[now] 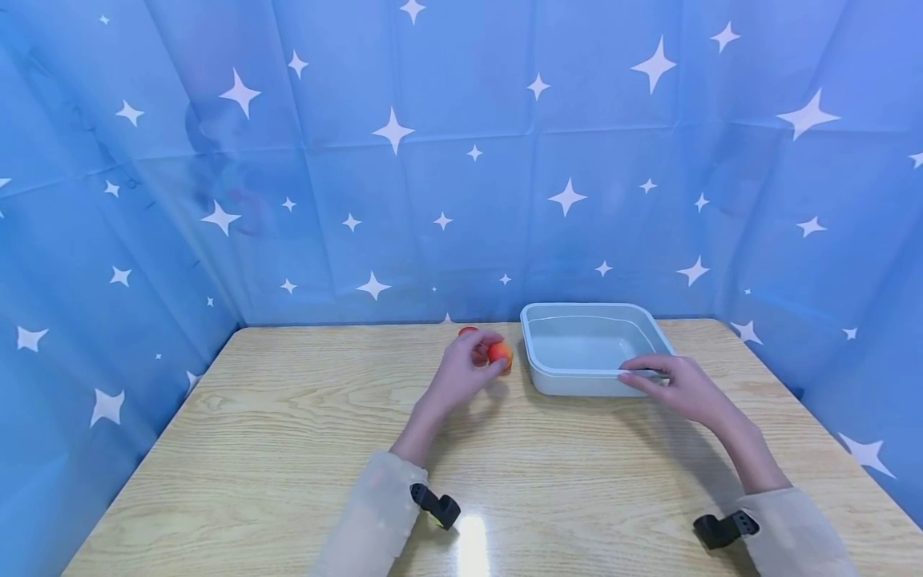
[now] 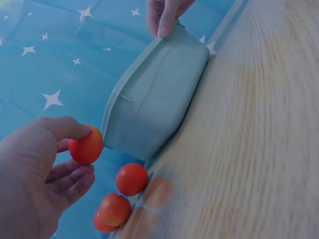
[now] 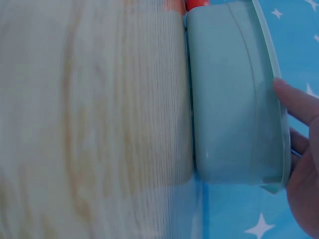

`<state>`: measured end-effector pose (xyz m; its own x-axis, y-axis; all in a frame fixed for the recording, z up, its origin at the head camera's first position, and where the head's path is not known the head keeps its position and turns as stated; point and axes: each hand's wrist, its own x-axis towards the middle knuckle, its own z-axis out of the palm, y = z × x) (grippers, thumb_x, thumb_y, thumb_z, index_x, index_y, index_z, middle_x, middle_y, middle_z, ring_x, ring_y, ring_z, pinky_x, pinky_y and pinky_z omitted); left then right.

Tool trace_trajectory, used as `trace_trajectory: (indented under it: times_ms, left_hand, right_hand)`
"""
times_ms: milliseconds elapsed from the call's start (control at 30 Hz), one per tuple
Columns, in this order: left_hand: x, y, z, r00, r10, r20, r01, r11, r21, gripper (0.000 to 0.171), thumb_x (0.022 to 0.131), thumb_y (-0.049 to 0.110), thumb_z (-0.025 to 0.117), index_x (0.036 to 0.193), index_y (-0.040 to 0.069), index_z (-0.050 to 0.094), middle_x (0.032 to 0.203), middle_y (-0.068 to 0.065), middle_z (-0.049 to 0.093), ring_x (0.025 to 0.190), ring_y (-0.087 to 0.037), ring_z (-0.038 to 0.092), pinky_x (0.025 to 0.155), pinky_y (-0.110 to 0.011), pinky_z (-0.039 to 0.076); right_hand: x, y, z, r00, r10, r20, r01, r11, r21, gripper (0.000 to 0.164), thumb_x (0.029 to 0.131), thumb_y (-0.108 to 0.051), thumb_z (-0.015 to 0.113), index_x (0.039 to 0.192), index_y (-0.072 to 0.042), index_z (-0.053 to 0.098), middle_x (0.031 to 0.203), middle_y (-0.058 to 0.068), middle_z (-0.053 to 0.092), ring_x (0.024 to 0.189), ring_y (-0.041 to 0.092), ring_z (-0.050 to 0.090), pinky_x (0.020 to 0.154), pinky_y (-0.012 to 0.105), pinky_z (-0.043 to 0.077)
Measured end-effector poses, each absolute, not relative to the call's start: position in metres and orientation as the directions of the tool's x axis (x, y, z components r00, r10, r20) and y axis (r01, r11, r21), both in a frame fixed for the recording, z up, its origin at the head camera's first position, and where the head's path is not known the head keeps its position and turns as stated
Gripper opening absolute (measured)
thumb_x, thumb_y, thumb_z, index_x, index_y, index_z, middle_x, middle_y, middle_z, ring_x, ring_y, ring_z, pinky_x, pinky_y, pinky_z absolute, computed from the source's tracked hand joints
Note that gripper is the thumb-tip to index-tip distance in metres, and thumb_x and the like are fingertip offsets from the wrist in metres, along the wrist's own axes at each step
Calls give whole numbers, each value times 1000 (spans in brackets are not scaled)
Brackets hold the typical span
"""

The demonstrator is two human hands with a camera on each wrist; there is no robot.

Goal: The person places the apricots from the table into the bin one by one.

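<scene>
One small red cherry tomato (image 2: pixel 85 145) pinched in left hand (image 1: pixel 461 370), just left of pale grey-green plastic tub (image 1: pixel 570 377). Right hand (image 1: pixel 674 386) fingers on tub's near rim, steadying. Pick-up step; next probably carry over rim, release inside.

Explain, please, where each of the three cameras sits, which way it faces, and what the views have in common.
Head: sits above the wooden table, looks forward and down; shows both forearms, the left hand pinching a small tomato, and the right hand on the near rim of the pale tub.
Left wrist: sits behind the left hand, looks past its held tomato at three more tomatoes and the tub.
Right wrist: sits beside the right hand, looks along the tub's outer wall.
Shared: all three views show the tub; both wrist views show the right hand's fingers on its rim.
</scene>
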<state>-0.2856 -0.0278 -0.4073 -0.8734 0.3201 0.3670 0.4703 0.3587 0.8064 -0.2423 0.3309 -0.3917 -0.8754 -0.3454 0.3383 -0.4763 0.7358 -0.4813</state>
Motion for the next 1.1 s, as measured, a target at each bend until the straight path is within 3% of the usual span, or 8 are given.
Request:
trace_trajectory:
  times_ms: [267,667,967,1100]
  left_hand:
    - [-286,-21,-403,-856,309,415,503,309,807,34,90,6,75,122,0,65,111,-10,65,94,-23,60,84,-41,56]
    - [-282,-16,-397,-866,297,402,486,315,815,37,91,10,75,126,5,65,115,-6,64,94,-18,61,78,-25,55]
    - [-283,-9,-395,-848,306,433,517,294,804,36,90,10,76,125,5,66,116,-7,65,97,-19,61,85,-40,58]
    - [-283,-5,-393,-838,312,448,532,283,798,36,90,12,77,124,5,66,115,-7,65,97,-18,62,84,-35,58]
  right_hand:
    - [-243,330,-392,-874,-346,340,-478,737,-477,20,95,-21,72,112,-14,77,107,2,74,100,9,65,80,35,56]
    - [-243,330,-392,-870,-348,349,-484,736,-473,18,94,-20,73,111,-15,78,106,0,74,99,6,64,80,34,56]
    - [-243,331,-392,-866,-348,359,-489,735,-469,18,94,-19,73,111,-14,78,105,0,74,98,5,64,80,32,56]
    - [-243,332,-393,-869,-347,353,-486,736,-472,19,94,-20,73,112,-14,77,106,0,74,99,6,64,80,34,56]
